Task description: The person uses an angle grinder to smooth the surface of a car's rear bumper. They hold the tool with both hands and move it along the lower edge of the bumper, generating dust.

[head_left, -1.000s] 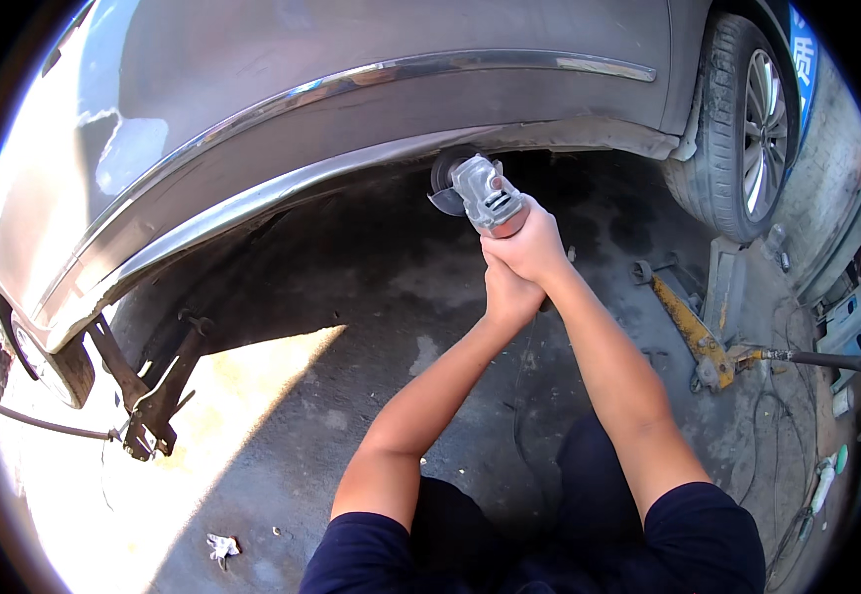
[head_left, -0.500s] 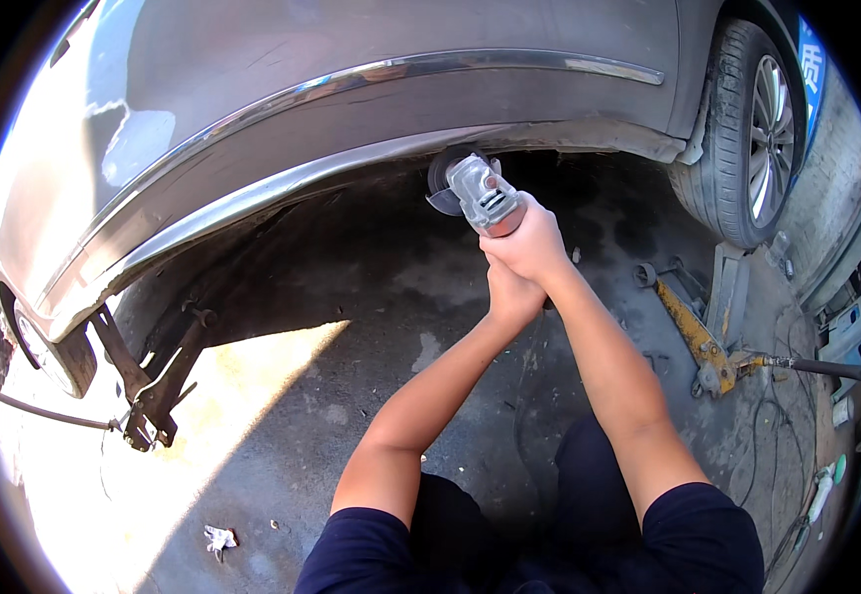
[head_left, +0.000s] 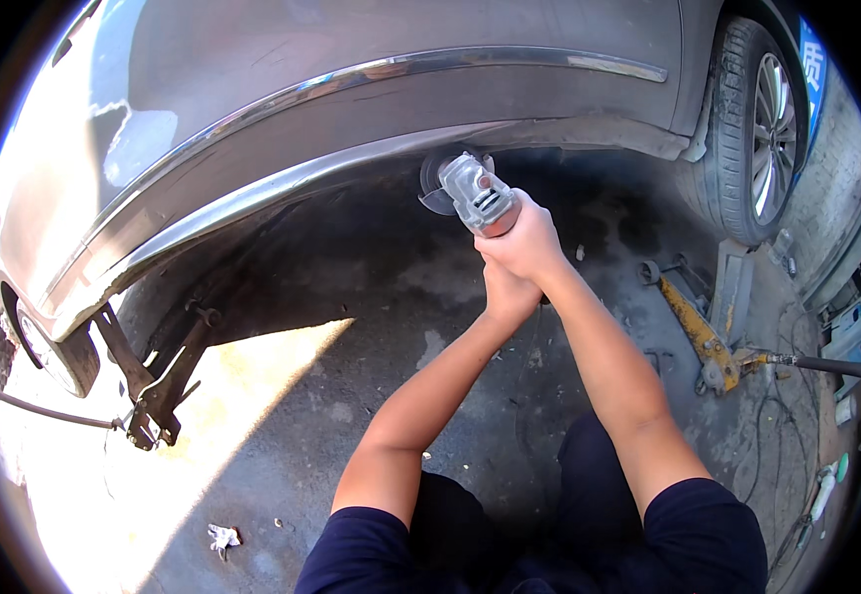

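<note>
Both my arms reach forward to an angle grinder (head_left: 478, 194) with a grey metal head. My right hand (head_left: 532, 238) is wrapped round its body just behind the head. Below it, my left hand (head_left: 507, 289) is closed round the rear of the grinder, mostly hidden by the right hand and wrist. The grinder's disc (head_left: 434, 178) is at the lower edge of the car's sill (head_left: 351, 170); whether it touches I cannot tell. The grey-brown car (head_left: 509, 84) is raised, and dark shadow fills the space beneath it.
A yellow floor jack (head_left: 696, 332) with a long dark handle stands at the right, near the wheel (head_left: 762, 129). At the left, a dark metal jack (head_left: 158, 396) stands under the car. Cables (head_left: 777, 436) trail over the floor at right. A crumpled white scrap (head_left: 222, 538) lies at lower left.
The grinder and both hands have shifted slightly to the left along the sill. A dusty haze now shows under the car near the wheel.
</note>
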A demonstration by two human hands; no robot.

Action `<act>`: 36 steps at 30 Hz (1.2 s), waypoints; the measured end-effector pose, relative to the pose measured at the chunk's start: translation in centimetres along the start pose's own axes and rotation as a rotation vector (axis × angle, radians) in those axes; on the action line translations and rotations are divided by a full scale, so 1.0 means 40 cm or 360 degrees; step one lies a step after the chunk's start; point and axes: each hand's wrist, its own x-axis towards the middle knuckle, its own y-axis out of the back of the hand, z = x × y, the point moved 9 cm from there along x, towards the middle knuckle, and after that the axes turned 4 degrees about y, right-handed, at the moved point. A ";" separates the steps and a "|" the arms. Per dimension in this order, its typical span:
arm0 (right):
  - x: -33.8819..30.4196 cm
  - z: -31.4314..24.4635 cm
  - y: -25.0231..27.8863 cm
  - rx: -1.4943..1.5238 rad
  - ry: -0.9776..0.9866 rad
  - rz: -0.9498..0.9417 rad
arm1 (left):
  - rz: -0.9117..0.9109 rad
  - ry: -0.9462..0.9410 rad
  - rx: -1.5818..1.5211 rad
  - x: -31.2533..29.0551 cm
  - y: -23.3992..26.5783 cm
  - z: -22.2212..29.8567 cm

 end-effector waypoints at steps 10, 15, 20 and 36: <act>-0.004 0.026 -0.003 0.0015 -0.0039 0.0081 | 0.0008 0.0192 -0.0100 -0.010 0.010 0.005; -0.014 0.010 0.021 0.0022 0.0030 0.0099 | 0.0016 -0.0033 -0.0106 -0.013 0.001 0.031; -0.006 0.006 0.037 -0.0039 0.0002 0.0063 | -0.0041 -0.0005 -0.0080 -0.006 -0.033 0.014; -0.011 -0.018 0.044 -0.0132 0.0053 -0.0009 | -0.0068 -0.0032 -0.0050 0.002 -0.055 -0.018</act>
